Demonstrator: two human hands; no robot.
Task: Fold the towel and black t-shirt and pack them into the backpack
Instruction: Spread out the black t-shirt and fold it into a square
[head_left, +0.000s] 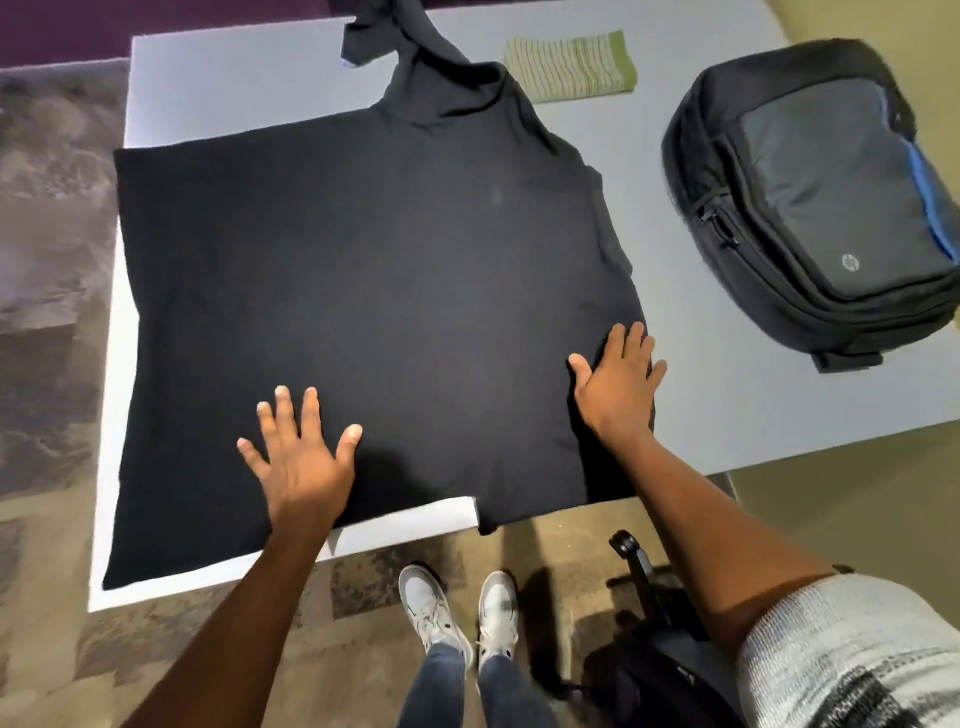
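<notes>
The black t-shirt (363, 291) lies spread flat over most of the white table (727, 405), one sleeve bunched at the far edge. My left hand (301, 447) presses flat on the shirt near the front edge, fingers spread. My right hand (621, 382) rests flat on the shirt's right border, fingers straight. A folded green striped towel (569, 67) sits at the far side of the table. The dark backpack (815, 202) with a grey panel and blue trim lies zipped shut on the table's right side.
A chair (654, 649) with a dark seat stands on the floor at the front right, beside my feet. Patterned carpet (47, 260) surrounds the table. The shirt's left part overhangs the table's left edge.
</notes>
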